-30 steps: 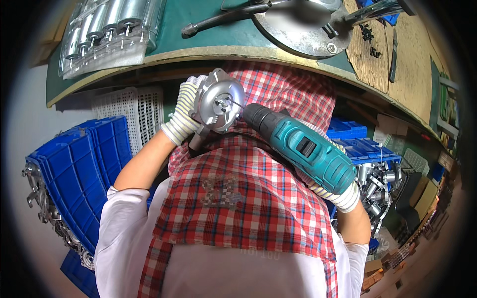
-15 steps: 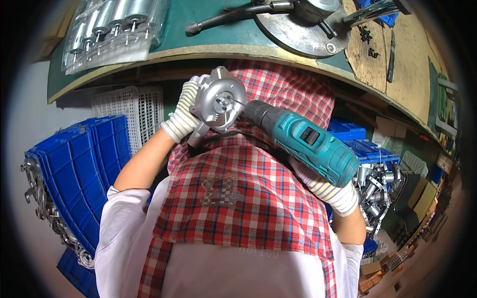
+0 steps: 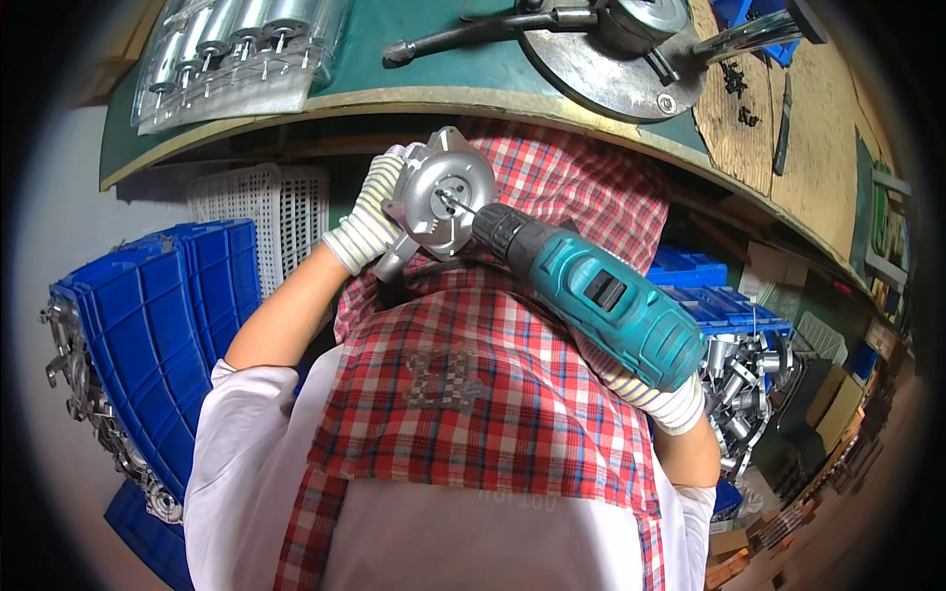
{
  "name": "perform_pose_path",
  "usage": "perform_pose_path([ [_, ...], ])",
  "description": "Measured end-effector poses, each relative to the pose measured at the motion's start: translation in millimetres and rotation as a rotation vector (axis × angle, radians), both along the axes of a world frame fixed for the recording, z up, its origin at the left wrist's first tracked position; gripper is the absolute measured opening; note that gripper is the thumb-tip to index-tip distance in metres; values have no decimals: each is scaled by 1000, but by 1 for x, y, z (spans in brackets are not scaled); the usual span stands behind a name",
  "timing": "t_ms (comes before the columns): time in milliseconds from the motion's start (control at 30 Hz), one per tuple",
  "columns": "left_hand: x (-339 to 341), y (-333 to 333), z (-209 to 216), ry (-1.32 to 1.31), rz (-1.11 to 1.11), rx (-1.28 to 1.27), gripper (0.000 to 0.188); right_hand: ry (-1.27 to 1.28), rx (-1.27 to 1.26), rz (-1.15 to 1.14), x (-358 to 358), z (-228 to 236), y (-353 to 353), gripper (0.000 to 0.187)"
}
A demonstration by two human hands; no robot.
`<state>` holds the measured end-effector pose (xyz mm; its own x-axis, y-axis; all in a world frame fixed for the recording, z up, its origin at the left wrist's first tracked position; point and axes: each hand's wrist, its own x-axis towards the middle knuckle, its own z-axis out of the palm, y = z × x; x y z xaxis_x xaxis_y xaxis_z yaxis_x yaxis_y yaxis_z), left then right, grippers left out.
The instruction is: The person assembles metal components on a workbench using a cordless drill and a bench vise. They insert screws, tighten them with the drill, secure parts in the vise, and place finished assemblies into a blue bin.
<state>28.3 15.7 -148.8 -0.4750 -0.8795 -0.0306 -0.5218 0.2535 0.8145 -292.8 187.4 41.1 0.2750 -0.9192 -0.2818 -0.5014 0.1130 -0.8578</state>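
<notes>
Before a long green-topped workbench (image 3: 365, 64), I work from afar: a teal-and-black cordless driver (image 3: 616, 307) fills my striped, gloved right hand (image 3: 642, 390), trigger hidden, while my matching gloved left hand (image 3: 374, 217) grips a round silver metal housing (image 3: 422, 187) near the bench edge. Against half a second ago, the black ribbed chuck (image 3: 505, 230) sits lower and nearer; its thin steel bit (image 3: 462, 206), I judge, addresses another spot on the hub (image 3: 455, 183).

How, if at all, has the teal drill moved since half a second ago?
Yes, the drill moved left and slightly down the picture, judged against the round metal base.
</notes>
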Motion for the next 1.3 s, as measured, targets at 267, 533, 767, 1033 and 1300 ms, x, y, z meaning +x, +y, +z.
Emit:
perform_pose_path([
  [267,-9,2,36,-389,-188,-286,52,-6,32,10,-3,-2,-5,30],
  [533,-9,2,36,-292,-160,-241,53,-10,37,15,0,-1,-2,30],
  [767,-4,-1,3,-219,-105,-188,39,-11,38,9,0,-1,2,31],
  [1033,4,-8,-8,148,-56,72,40,-18,56,2,-5,0,7,32],
  [1300,6,-8,-14,270,14,253,40,-20,60,21,-8,-5,3,34],
])
